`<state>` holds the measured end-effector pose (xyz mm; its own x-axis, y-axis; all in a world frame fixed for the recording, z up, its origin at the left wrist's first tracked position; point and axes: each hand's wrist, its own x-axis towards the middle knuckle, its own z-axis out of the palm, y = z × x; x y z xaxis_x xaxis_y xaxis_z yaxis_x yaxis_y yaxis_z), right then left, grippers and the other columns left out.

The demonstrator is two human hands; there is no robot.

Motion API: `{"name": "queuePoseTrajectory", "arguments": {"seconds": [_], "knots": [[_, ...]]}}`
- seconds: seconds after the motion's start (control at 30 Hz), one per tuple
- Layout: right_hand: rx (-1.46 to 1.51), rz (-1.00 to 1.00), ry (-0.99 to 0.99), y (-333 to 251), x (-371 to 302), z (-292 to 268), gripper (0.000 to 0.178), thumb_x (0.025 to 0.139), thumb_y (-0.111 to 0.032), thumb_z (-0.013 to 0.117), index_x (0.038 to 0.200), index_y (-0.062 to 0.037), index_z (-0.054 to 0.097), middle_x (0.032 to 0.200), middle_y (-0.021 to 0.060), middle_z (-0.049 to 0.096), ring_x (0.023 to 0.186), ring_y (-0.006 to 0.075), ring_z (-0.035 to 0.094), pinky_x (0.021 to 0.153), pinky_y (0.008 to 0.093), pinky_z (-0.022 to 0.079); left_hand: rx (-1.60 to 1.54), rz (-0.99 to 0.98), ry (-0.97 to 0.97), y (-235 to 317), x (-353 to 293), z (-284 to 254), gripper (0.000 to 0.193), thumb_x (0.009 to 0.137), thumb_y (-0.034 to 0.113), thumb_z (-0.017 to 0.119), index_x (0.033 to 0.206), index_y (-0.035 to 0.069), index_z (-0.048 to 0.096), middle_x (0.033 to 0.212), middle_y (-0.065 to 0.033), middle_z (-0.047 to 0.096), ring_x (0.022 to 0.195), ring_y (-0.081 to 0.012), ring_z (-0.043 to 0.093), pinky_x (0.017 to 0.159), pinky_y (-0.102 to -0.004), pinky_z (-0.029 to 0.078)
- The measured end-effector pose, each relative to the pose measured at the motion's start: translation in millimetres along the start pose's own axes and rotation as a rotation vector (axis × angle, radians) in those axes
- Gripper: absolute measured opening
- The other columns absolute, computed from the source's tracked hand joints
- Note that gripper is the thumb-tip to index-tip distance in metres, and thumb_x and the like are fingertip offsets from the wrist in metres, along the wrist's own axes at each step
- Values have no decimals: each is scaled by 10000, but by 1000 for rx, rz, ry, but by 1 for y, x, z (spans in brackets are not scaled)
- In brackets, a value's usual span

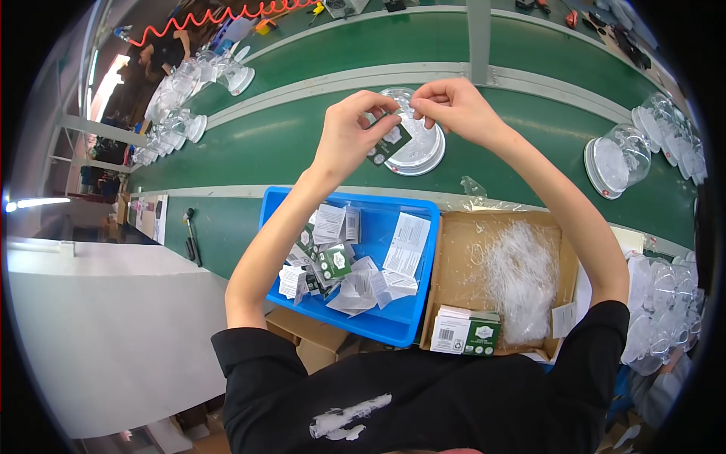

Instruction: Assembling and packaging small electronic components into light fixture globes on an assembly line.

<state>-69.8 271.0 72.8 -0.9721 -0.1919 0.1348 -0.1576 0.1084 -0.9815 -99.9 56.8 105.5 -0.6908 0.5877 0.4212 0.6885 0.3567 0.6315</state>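
My left hand [344,129] pinches a dark green printed card [392,146] between thumb and fingers, above the green bench. Close by on its right, the fingers of my right hand [457,112] are pinched together; whatever is between them is too small to make out. Beneath both hands a clear plastic dome on a round white base [425,155] rests on the bench, partly hidden by the fingers and the card.
Nearer me sits a blue tray [363,198] of loose folded cards [333,261]. Beside it, a cardboard box [457,234] holds thin clear plastic strands [522,280] and a stack of cards [465,333]. More domes [620,163] stand right and far left. A black-handled tool [192,238] lies left.
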Motion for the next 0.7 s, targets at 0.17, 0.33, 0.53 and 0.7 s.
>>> {"name": "queuePoseTrajectory", "arguments": {"seconds": [0.17, 0.33, 0.53, 0.7], "knots": [[-26, -43, 32, 3, 20, 7, 198, 908, -184, 647, 946, 8, 673, 804, 29, 673, 693, 68, 613, 593, 208, 475, -183, -85, 31, -20, -4, 1, 216, 810, 34, 731, 1013, 7, 665, 917, -49, 689, 834, -110, 644, 699, -239, 521], [-147, -138, 119, 17, 50, 9, 210, 860, -189, 679, 878, 19, 697, 761, 48, 682, 661, 104, 626, 620, 253, 494, -391, -268, 40, -43, -4, -1, 290, 873, 2, 672, 1135, -23, 551, 1006, -103, 681, 962, -121, 651, 844, -230, 533], [-120, -116, 73, 28, 71, 21, 211, 856, -180, 647, 871, 25, 693, 751, 49, 671, 655, 106, 606, 618, 260, 496, -363, -286, 90, -62, -6, -3, 218, 857, -1, 691, 1052, -22, 595, 978, -77, 680, 926, -110, 656, 838, -226, 531], [-48, -68, -20, 21, 67, 21, 200, 907, -157, 594, 919, 28, 670, 822, 39, 666, 668, 77, 574, 641, 228, 489, -334, -262, 154, -63, -5, -5, 173, 839, 9, 706, 988, -27, 626, 943, -67, 687, 880, -111, 660, 785, -227, 538]]}}
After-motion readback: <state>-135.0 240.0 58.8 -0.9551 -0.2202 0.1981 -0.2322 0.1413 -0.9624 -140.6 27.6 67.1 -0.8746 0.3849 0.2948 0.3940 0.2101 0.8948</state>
